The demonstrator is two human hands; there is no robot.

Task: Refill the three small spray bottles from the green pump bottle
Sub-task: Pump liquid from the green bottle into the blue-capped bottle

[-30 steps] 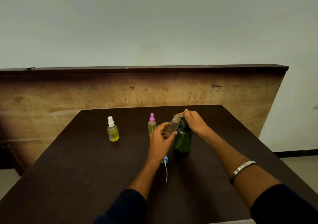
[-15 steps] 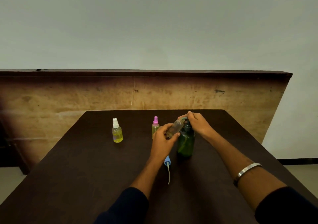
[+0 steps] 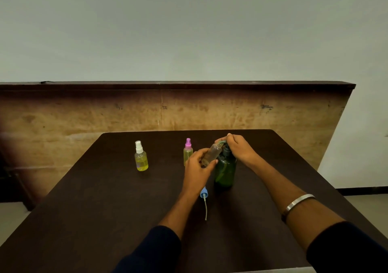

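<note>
Left hand (image 3: 198,165) is gripping tilted clear bottle (image 3: 211,154) at green pump bottle (image 3: 225,171) spout; right hand (image 3: 238,147), fingers curled, is pressing the pump; blue cap (image 3: 204,194) is lying nearby.

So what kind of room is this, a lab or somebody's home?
Hard to say; probably a plain workroom or office, not a kitchen. A bare dark table, a worn wooden partition behind it and a blank pale wall are all that show.

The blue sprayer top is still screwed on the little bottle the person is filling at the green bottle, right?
Not quite. The head view shows the blue sprayer top lying on the table, off the little bottle. The left hand does hold that bottle at the green bottle, with the right hand on its pump.
</note>
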